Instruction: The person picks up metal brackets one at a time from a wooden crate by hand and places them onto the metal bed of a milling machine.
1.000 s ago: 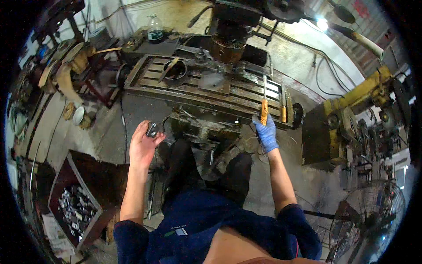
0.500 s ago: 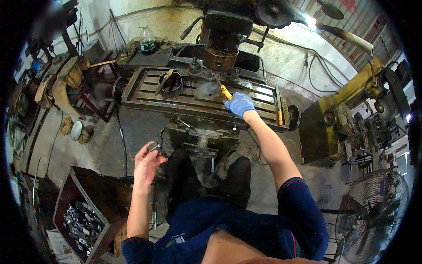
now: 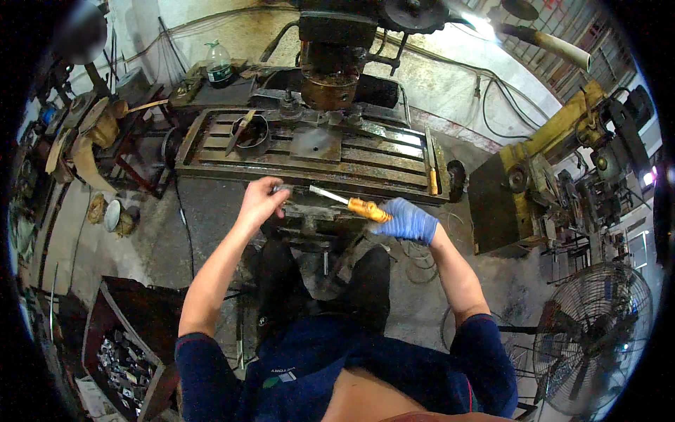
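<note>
My bare left hand (image 3: 261,202) pinches a small metal piece (image 3: 282,188), mostly covered by the fingers, in front of the machine table. In a blue glove, my right hand (image 3: 409,221) is wrapped round the yellow handle of a file (image 3: 365,209). Its bright flat blade points left, its tip a short way from the metal piece and apart from it. Beyond both hands lies the slotted machine table (image 3: 383,160), with a flat plate (image 3: 316,143) near its middle under the spindle head (image 3: 329,88).
A round pot (image 3: 253,135) with a brush-like tool across it stands on the table's left. Another yellow-handled tool (image 3: 433,180) lies at its right end. A bin (image 3: 105,309) of small metal pieces is at lower left, a fan (image 3: 594,337) at lower right.
My right hand has drawn the file back from the plate toward me, turning its blade leftward. My left hand has risen with the metal piece toward the table. The view has shifted slightly.
</note>
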